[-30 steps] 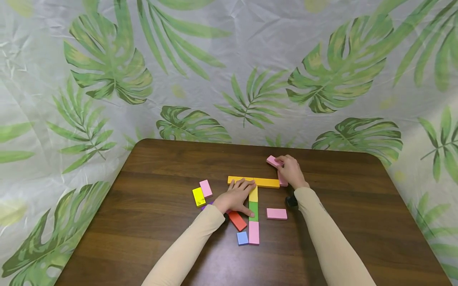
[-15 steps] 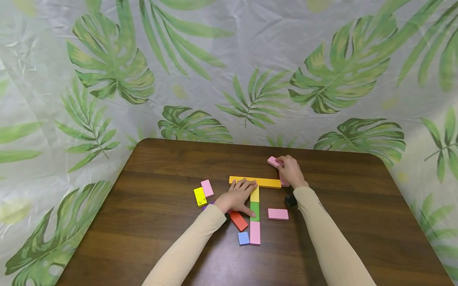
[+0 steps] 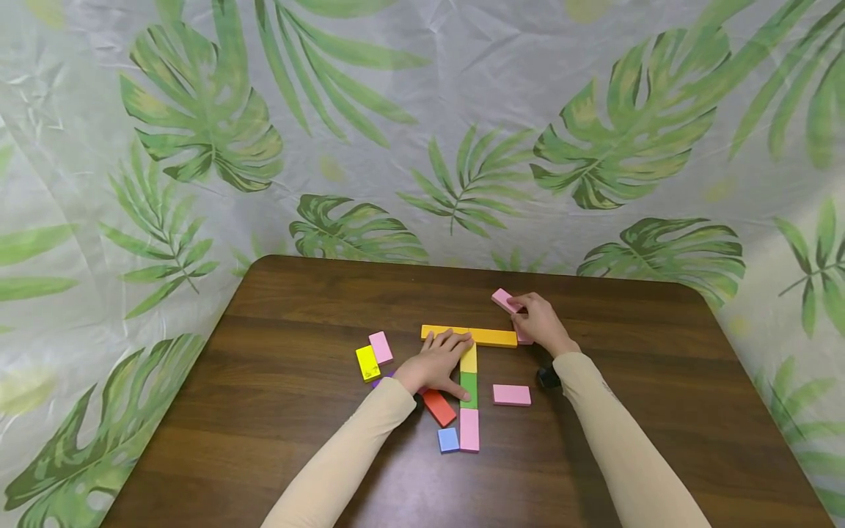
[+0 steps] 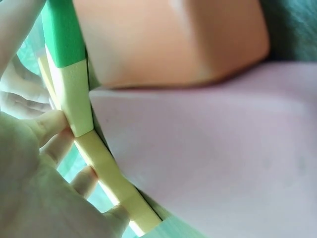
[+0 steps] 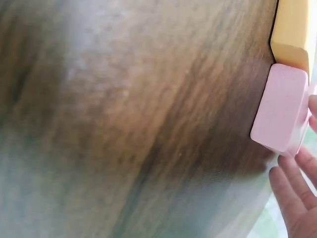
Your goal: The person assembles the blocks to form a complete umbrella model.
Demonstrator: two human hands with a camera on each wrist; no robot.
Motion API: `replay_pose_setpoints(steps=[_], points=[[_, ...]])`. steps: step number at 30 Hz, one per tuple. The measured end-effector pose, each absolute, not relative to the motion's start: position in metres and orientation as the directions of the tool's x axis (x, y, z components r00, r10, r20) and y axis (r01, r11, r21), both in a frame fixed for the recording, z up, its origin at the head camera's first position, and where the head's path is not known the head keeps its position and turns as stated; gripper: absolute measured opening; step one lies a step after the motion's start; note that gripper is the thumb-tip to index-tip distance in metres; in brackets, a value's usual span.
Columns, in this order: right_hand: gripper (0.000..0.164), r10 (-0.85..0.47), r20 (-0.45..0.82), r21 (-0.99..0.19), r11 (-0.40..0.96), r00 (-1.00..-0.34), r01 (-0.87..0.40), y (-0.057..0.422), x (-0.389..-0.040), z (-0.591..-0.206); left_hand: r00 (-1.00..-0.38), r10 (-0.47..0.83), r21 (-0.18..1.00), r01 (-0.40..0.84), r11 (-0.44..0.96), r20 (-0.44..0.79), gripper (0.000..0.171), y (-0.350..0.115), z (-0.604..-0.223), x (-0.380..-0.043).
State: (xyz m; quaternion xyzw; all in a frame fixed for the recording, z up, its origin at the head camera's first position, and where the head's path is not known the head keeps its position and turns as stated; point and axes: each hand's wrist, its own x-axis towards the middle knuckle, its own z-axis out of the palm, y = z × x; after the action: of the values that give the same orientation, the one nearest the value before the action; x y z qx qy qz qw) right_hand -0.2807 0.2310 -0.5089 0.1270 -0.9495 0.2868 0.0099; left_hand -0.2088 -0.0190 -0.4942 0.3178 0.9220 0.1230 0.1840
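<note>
In the head view my left hand (image 3: 436, 364) lies spread over a line of blocks. Its fingertips reach the long orange block (image 3: 495, 337) and a yellow block (image 3: 468, 358), and the thumb is on a green block (image 3: 469, 383). The left wrist view shows those fingers along the blocks' edges. My right hand (image 3: 543, 323) is at the orange block's right end, thumb and forefinger apart. Its forefinger touches a slanted pink block (image 3: 503, 297). The thumb is beside another pink block (image 5: 281, 106), which abuts the orange one and is partly hidden in the head view.
A pink block (image 3: 469, 430) ends the line toward me, beside a small blue block (image 3: 448, 440). Red (image 3: 439, 408) and purple (image 3: 381, 380) blocks lie by my left wrist. Farther left are yellow (image 3: 367, 364) and pink (image 3: 381, 347) blocks. One pink block (image 3: 511, 394) lies right.
My right hand and forearm have shifted slightly to the right, and the thumb and forefinger have parted. The left hand has stayed in place over the blocks.
</note>
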Motion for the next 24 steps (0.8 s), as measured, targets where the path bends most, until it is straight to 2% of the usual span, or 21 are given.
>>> replay_pose_setpoints(steps=[17,24], points=[[0.044,-0.271,0.071,-0.525,0.808,-0.960,-0.267,0.2327,-0.2756,-0.5111,-0.729,0.637,0.341,0.550,0.763,-0.251,0.101,-0.0194,-0.4944,-0.2094],[0.045,-0.286,0.113,-0.541,0.785,-0.952,-0.301,0.2348,-0.2711,-0.5119,-0.728,0.636,0.343,0.547,0.764,-0.256,0.101,-0.0194,-0.4931,-0.2085]])
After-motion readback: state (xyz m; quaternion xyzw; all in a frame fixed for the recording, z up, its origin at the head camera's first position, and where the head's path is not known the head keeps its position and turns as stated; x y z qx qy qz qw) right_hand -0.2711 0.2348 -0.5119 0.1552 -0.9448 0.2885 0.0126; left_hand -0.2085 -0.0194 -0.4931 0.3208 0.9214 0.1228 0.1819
